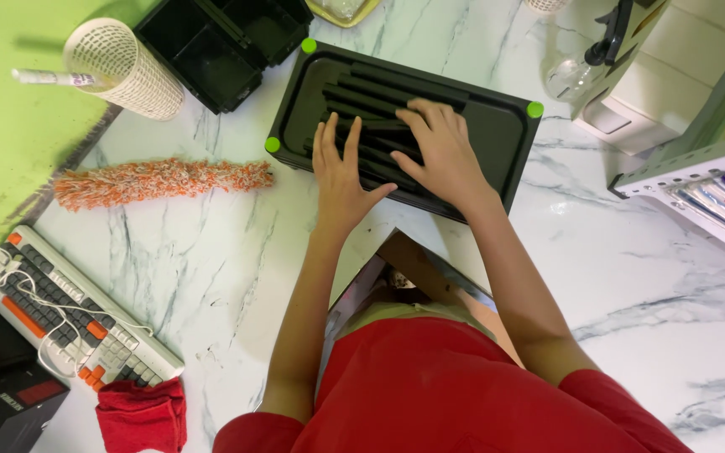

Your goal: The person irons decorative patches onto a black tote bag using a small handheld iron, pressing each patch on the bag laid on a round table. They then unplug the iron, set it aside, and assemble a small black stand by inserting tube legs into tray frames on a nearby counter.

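Note:
A black rectangular tray (505, 134) with green round corner pads lies on the white marble table, holding several black flat strips (379, 88) laid side by side. My left hand (341, 172) rests flat on the strips near the tray's front edge, fingers spread. My right hand (438, 147) lies palm down on the strips in the tray's middle, fingers apart and pointing left. Neither hand grips anything.
An orange and white fluffy duster (157, 180) lies left of the tray. A black compartment box (224, 42) and a white mesh cup (127, 67) stand at the back left. A keyboard (73, 315) with a white cable and a red cloth (144, 415) sit front left. A white shelf (698, 168) is on the right.

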